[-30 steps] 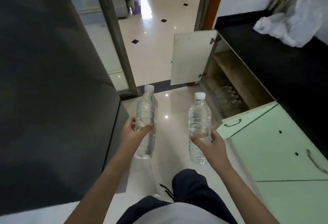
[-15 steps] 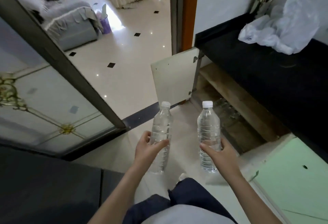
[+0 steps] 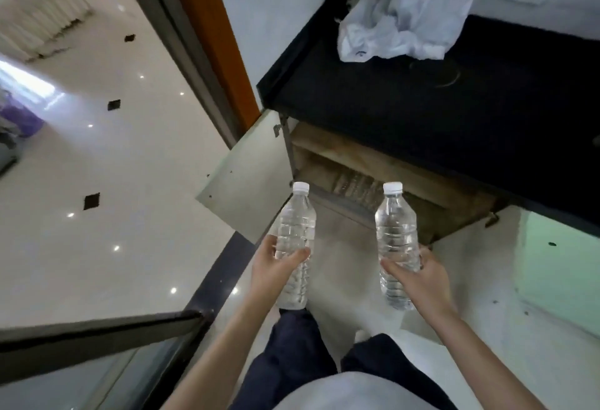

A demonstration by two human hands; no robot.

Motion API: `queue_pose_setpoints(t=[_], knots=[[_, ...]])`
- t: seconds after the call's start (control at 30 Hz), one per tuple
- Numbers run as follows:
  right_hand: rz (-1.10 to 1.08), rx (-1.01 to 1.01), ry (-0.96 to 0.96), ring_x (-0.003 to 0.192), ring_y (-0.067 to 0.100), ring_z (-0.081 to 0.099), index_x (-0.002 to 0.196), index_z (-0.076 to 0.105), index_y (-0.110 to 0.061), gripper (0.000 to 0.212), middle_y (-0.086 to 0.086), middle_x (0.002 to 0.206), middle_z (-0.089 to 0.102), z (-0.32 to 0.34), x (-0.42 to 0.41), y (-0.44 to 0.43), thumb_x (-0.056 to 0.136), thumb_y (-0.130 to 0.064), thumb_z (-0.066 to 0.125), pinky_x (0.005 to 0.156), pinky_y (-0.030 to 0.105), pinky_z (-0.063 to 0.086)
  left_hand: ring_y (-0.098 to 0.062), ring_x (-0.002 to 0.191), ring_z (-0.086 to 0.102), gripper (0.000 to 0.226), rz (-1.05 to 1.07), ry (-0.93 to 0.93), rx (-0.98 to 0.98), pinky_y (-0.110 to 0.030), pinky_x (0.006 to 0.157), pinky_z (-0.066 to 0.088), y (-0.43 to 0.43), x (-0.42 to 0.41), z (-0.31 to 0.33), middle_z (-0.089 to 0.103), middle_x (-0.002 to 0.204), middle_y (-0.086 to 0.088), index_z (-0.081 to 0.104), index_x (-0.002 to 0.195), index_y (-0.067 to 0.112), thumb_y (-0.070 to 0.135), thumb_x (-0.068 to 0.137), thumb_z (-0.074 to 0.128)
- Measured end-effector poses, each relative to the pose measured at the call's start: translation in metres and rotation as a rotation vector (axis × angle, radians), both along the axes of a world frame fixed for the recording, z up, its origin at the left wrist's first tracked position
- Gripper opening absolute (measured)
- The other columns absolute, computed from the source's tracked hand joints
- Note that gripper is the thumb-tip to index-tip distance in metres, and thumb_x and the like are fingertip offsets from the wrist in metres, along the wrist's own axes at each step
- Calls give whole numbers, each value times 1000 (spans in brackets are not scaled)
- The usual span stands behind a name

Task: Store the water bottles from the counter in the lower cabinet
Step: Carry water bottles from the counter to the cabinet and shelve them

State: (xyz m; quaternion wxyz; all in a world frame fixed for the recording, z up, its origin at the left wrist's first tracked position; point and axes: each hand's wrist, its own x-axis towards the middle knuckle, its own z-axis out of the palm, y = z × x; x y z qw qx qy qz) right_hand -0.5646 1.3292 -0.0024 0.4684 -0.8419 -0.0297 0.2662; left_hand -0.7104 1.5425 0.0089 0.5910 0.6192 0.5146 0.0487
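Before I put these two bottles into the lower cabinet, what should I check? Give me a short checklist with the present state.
1. Cabinet door open: ok.
2. Left hand grips the left bottle firmly: ok.
3. Right hand grips the right bottle firmly: ok.
4. White caps on both bottles: ok.
5. Free room inside the lower cabinet: cannot tell, the inside is blurred.
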Motion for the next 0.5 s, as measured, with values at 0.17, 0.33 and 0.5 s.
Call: queue_pose_setpoints(t=[0.17,0.33,0.5], knots=[[-237,-31,43,69,14,71,86,66,-16,25,-1,75,72,-10,-1,38,73,-26,84,60,26,51,5,58,65,33,-269,78,34,-7,44,40,66,47,-18,69,80,4,58,93,19,29,73,82],[-332,-39,41,75,12,70,93,65,-23,28,-5,82,73,-37,25,65,73,-31,84,66,31,55,-4,71,65,39,-433,123,96,-20,58,43,107,104,-43,68,85,7,56,98,20,39,73,81],[-348,-44,69,74,9,69,93,64,-22,28,-5,81,72,-105,63,79,73,-27,84,65,27,53,-6,74,66,37,-423,142,83,-24,63,46,118,152,-116,67,85,7,55,89,28,44,69,81]])
